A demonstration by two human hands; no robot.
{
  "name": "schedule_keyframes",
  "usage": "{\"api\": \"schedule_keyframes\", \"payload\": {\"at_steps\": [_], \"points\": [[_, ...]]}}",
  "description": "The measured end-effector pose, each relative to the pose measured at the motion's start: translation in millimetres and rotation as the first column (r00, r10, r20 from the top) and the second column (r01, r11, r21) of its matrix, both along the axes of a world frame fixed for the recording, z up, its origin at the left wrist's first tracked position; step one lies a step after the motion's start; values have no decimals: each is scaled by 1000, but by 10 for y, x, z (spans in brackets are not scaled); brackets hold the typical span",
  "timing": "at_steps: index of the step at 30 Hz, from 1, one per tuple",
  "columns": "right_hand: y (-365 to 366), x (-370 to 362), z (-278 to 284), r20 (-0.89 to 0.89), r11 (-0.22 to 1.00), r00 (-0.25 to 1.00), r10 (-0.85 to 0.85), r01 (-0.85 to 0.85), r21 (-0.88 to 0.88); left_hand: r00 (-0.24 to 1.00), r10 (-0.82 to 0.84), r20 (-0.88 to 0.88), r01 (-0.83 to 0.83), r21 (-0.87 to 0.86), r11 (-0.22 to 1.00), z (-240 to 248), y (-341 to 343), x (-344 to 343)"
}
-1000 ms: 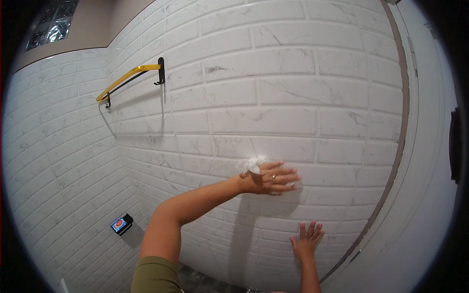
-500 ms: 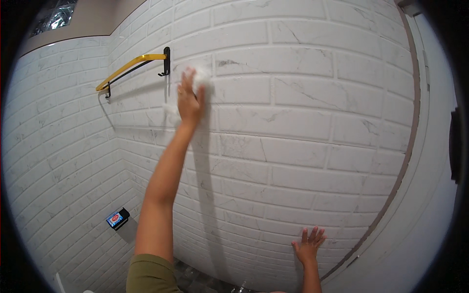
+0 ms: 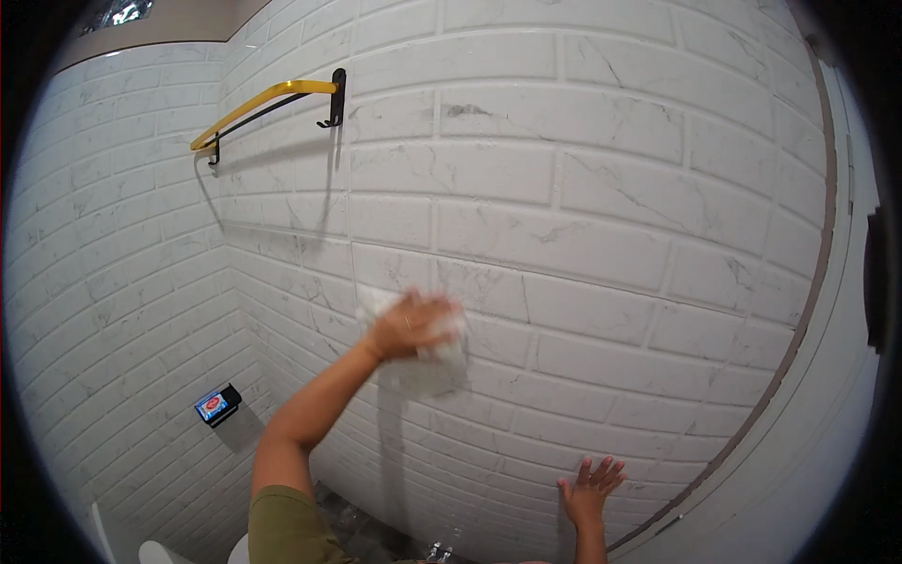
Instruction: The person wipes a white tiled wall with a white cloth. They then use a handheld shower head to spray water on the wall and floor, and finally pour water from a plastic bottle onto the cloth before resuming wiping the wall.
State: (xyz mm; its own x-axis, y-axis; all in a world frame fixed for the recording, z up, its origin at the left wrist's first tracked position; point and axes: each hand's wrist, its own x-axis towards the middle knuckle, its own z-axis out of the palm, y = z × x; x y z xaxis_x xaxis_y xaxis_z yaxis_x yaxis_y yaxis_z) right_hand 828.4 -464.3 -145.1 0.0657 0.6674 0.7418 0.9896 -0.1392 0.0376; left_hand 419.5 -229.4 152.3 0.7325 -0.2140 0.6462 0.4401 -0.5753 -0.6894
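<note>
My left hand [image 3: 409,327] presses a thin white cloth [image 3: 427,378] against the white brick-patterned tile wall [image 3: 611,235], below and right of the towel rail. Motion smears both the fingers and the cloth; part of the cloth shows beneath and beside the palm. Lower on the same wall, toward the right, my right hand [image 3: 590,491] rests flat with its fingers spread and nothing in it.
A yellow and black towel rail [image 3: 268,94] with hooks juts from the wall at upper left. Lower left, a black holder [image 3: 232,395] carries a blue package. The door frame [image 3: 827,282] runs along the right. White fixtures [image 3: 155,553] show at the bottom left.
My left hand has swept the cloth down and to the right, from beside the towel rail to mid-wall. The view has shifted slightly; my right hand stays flat on the wall.
</note>
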Motion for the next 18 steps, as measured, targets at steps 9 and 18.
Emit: {"api": "schedule_keyframes", "payload": {"at_steps": [9,18], "points": [[34,-62,-43,2,1000,1000,-22,22,1,508,-134,851,231,15,973,2056,-138,434],[44,-55,-21,2,1000,1000,-4,4,-9,936,-352,-11,352,-17,936,1265,-1082,2249]]}}
